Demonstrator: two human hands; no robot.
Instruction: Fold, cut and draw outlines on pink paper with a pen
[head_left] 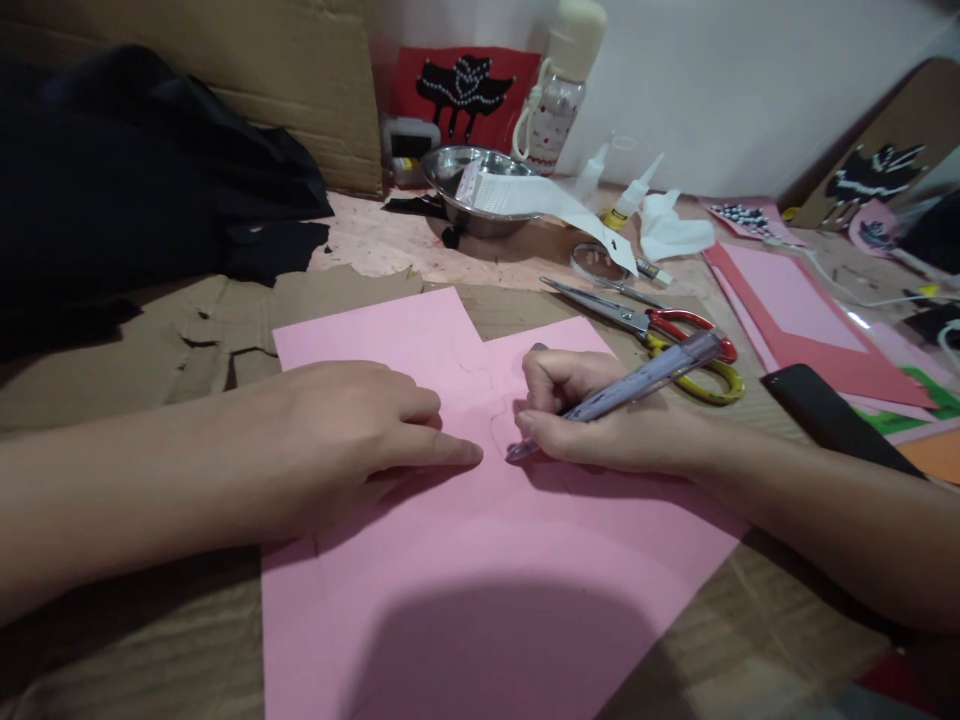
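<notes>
So the right hand (592, 410) had its fingers wrapped tight round a pen (637, 380), tip on the pink paper (420, 540), long axis slanting toward the desk's (360, 235) far right corner. The left hand (352, 420) lay palm down, index stretched out just left of the tip, gripping nothing I could see. Paper sat on cardboard (90, 620), bare toward the person; scissors (637, 320) lay just beyond the right hand, bowl (487, 222) near the far edge.
</notes>
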